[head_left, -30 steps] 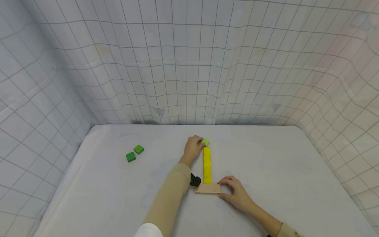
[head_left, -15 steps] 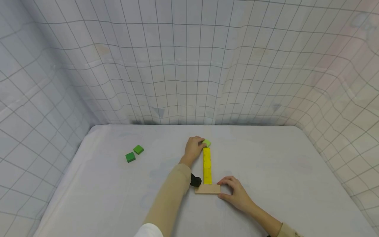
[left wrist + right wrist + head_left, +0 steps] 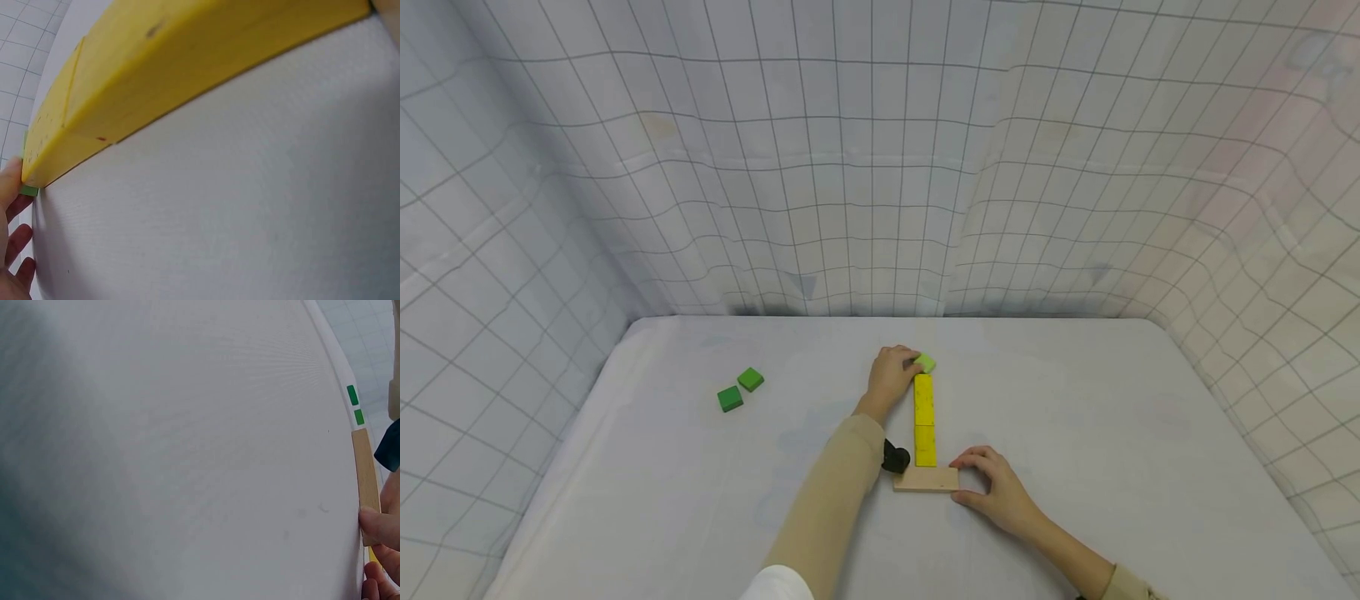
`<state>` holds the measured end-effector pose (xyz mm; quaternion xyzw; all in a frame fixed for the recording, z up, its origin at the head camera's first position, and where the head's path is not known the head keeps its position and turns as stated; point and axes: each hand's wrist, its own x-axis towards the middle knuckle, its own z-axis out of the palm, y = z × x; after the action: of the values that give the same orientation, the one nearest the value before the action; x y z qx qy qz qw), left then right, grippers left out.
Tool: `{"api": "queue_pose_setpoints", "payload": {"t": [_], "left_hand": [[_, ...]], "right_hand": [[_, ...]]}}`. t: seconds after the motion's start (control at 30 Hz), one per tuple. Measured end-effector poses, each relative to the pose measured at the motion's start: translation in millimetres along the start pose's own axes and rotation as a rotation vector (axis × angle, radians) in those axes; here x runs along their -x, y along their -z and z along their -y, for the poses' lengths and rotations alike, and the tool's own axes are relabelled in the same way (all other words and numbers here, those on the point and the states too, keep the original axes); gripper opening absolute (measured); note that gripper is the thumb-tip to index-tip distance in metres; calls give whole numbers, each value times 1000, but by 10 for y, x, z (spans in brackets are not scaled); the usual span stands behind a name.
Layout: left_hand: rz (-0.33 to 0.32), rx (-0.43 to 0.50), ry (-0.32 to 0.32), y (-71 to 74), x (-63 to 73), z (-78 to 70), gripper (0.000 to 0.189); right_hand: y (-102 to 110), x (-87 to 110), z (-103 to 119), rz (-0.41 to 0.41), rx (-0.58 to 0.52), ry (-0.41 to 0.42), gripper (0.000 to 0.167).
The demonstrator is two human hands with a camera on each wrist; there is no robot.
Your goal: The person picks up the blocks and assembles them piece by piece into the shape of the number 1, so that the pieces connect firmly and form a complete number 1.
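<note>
Two yellow blocks, a far one [image 3: 924, 398] and a near one [image 3: 926, 447], lie end to end in a line on the white table. At their far end my left hand [image 3: 891, 375] pinches a light green block [image 3: 927, 363], turned at an angle to the line. In the left wrist view the yellow row hides most of that green block [image 3: 29, 190]. A plain wooden block [image 3: 927, 479] lies crosswise at the row's near end. Its right end is between the thumb and fingers of my right hand [image 3: 996, 492]; the right wrist view shows the thumb on its edge.
Two darker green blocks, one [image 3: 750, 379] slightly behind the other [image 3: 730, 398], lie on the left of the table [image 3: 1075, 400]. A grid-patterned cloth [image 3: 880, 183] hangs behind and along both sides. A black wrist device [image 3: 896, 457] on my left sleeve overlaps the wooden block's left corner.
My left hand has shifted the light green block slightly to the right, over the end of the yellow row. My right hand stays at the wooden block.
</note>
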<state>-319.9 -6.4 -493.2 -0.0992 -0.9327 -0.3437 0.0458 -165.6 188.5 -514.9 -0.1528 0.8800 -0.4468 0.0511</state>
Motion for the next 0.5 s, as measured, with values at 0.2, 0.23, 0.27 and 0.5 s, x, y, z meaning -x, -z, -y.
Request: {"api": "queue_pose_setpoints", "payload": {"t": [0.2,0.23,0.27,0.5], "left_hand": [[20,-1,12,1,-7,-10,30],[20,3,11,0,-6,-8,30],[19,5,8,-2,-6,-5,29],[11,47,-2,1,10,15,28]], "right_hand": [[3,-1,2,-1,-1,6,34],[4,-1,2,-1,-1,6,33],[4,-1,2,-1,-4,7,33],[-5,-3,5,0,-4,7,33]]}}
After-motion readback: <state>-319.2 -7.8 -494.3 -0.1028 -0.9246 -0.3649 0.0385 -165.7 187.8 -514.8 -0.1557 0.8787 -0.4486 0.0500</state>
